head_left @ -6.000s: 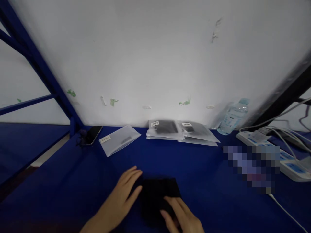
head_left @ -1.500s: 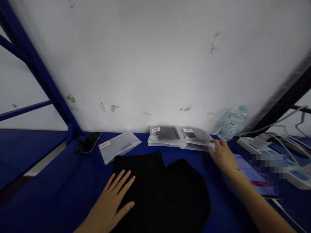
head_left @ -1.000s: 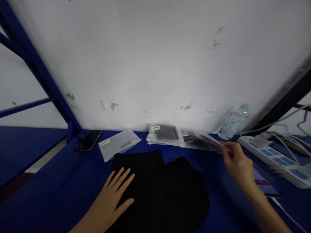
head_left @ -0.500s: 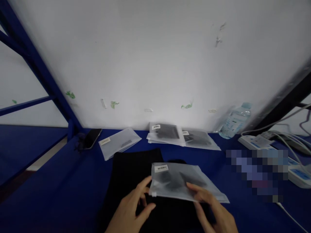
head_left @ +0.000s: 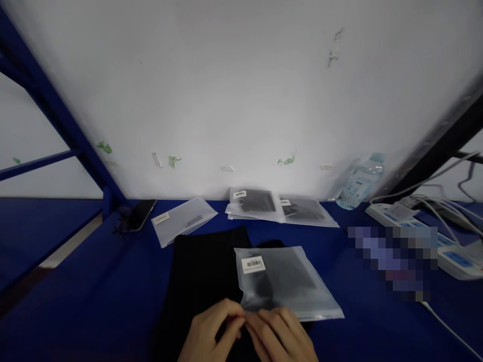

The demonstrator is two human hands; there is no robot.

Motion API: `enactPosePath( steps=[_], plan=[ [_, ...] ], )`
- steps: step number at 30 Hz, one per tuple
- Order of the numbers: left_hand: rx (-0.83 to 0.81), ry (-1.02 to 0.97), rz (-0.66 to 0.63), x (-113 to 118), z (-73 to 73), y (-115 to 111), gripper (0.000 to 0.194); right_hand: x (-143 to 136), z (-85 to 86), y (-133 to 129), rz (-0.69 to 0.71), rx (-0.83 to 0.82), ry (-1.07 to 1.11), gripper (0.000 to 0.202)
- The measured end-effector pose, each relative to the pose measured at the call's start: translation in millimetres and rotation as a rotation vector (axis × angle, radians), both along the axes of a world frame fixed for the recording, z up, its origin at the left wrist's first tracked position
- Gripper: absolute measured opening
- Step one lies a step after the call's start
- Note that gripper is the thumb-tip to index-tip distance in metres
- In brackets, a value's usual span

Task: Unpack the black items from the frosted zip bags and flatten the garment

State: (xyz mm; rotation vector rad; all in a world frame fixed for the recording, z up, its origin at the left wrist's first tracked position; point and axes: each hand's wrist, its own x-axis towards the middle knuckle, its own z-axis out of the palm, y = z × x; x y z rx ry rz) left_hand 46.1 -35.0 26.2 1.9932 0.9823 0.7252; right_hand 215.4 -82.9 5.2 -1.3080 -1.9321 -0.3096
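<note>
Count: two hands, one held bag, one black cloth, three further groups of bags, one phone [head_left: 142,215], one bottle [head_left: 361,183], one power strip [head_left: 453,259]. Edges overlap within the groups, so the exact number of bags cannot be told.

The held bag [head_left: 290,281] lies over the right part of the black cloth [head_left: 204,271], near edge toward the person. The left hand [head_left: 213,332] has its grip pinched on the near left corner; the right hand [head_left: 283,337] has its grip closed on the same edge, just beside it — the fingertips of both hands meet there.

The tabletop [head_left: 94,291] is blue and smooth. Behind it stands a white wall [head_left: 226,90] with green and pale scraps stuck on; a blue frame [head_left: 49,105] slants at the left.

The bags are frosted, translucent and rectangular, dark contents showing through the held one. Its white label [head_left: 253,264] carries a barcode. The cloth is matte; the bottle is clear plastic, leaning toward the wall.
</note>
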Motion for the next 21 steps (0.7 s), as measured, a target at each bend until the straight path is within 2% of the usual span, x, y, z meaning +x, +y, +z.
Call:
enactPosePath(
  steps=[5,7,10,14,17,21],
  plan=[
    [-0.051,-0.066,0.049,2,-3.2,-1,0.012,2,0.5,4,-0.015,0.124,0.019,0.022],
    [-0.204,-0.137,0.1,6,-4.6,-1,0.006,2,2.2,4,-0.012,0.134,0.028,0.021],
    [-0.497,-0.242,0.11,14,-4.1,3,0.021,1,6.9,4,0.011,0.156,0.059,0.022],
    [-0.602,-0.351,0.053,24,2.8,7,0.025,6,10.4,1,0.034,0.161,0.045,0.045],
    [-0.613,-0.355,0.046,24,9.0,7,0.024,25,4.6,-5,0.03,0.094,-0.092,0.054],
    [-0.641,-0.344,0.069,13,15.0,9,0.023,75,-8.4,-19,-0.002,0.096,-0.187,0.052]
  ],
)
